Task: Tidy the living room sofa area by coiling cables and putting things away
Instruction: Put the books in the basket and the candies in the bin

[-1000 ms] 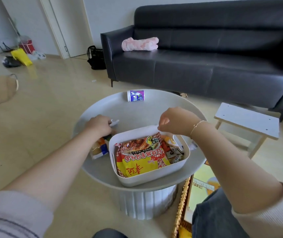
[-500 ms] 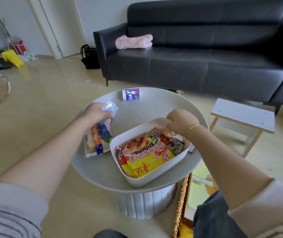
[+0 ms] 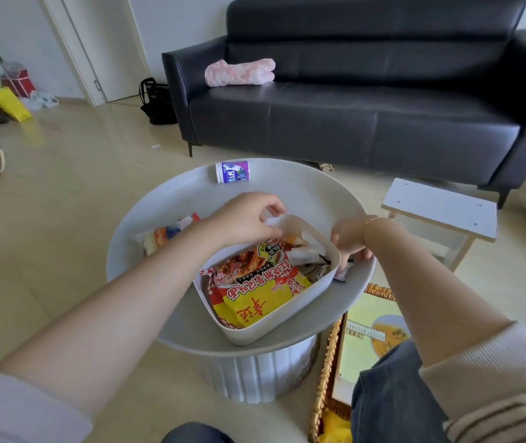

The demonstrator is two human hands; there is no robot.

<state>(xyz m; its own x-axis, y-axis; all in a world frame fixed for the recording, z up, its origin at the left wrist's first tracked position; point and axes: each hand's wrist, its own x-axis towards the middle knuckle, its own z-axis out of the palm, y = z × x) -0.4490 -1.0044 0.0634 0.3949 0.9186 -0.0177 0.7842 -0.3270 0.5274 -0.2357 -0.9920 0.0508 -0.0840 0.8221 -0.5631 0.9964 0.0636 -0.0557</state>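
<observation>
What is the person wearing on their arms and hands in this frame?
Both forearms are bare, with light ribbed knit sleeves pushed up; the sleeves carry darker stripes further up. A thin gold bracelet circles the right wrist. The left hand and right hand wear no gloves; no rings are visible.

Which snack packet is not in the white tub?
The orange and blue snack packet lies on the round table, left of the white tub, partly under the left arm. The big red and yellow noodle packet sits inside the tub.
</observation>
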